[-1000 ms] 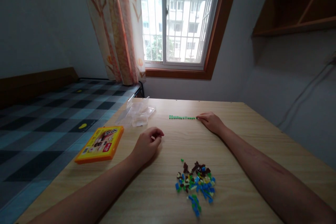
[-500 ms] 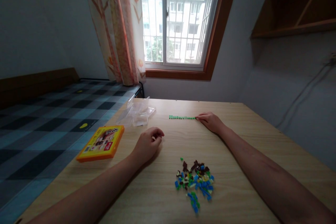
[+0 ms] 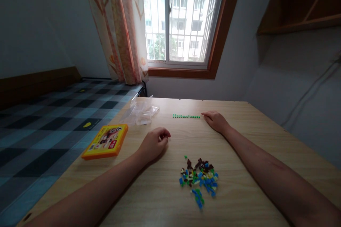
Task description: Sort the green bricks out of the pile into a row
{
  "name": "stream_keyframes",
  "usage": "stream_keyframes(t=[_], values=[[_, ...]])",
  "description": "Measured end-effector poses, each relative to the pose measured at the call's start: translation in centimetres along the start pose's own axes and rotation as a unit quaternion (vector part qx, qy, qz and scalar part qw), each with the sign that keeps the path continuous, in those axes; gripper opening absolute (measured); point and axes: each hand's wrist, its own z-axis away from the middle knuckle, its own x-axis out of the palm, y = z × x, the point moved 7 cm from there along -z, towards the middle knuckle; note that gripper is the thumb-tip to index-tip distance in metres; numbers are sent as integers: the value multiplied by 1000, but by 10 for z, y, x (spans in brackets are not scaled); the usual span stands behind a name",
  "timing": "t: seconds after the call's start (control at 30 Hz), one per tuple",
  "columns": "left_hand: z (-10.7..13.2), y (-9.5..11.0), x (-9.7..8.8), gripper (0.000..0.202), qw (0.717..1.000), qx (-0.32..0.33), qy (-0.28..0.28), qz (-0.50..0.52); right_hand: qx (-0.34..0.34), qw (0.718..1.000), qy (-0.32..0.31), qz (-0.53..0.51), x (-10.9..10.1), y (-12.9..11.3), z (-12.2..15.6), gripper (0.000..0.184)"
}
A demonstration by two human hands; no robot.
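Across the far part of the table runs a row of small green building bricks (image 3: 186, 116), several of them side by side. My right hand (image 3: 215, 120) rests just past the row's right end, fingers stretched towards it; a small gap separates the fingertips from the last brick. Nothing shows in that hand. My left hand (image 3: 155, 143) lies on the table left of centre, its fingers curled in towards the thumb; whatever is inside them, if anything, is hidden. Nearer to me is a loose pile of building bricks (image 3: 209, 183) in blue, brown, green and cream.
An orange and yellow box (image 3: 106, 142) with a printed lid lies at the table's left edge. Clear plastic trays (image 3: 144, 113) stand behind it. A bed with a checked cover (image 3: 53, 124) adjoins the table (image 3: 239, 191) on the left. One green brick (image 3: 185, 156) lies above the pile.
My right fingertips have drawn slightly right, away from the row's end, which they were touching. My left hand keeps its curled shape. The whole view has shifted a little.
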Motion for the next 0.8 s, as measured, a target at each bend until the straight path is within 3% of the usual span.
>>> stream_keyframes(t=[0.17,0.27,0.37,0.57,0.8], values=[[15,37,12,19,988,131,-73,-32,37,999,-4,35,5,5,-1,39],[33,70,18,19,963,232,-120,-66,57,997,-14,57,9,4,4,43],[48,94,20,18,937,293,-161,-100,75,994,-25,71,13,-2,20,50],[59,103,21,15,912,329,-214,-116,76,990,-57,105,14,-21,59,56],[62,101,28,10,912,305,-247,-122,81,993,-55,69,2,-29,69,60]])
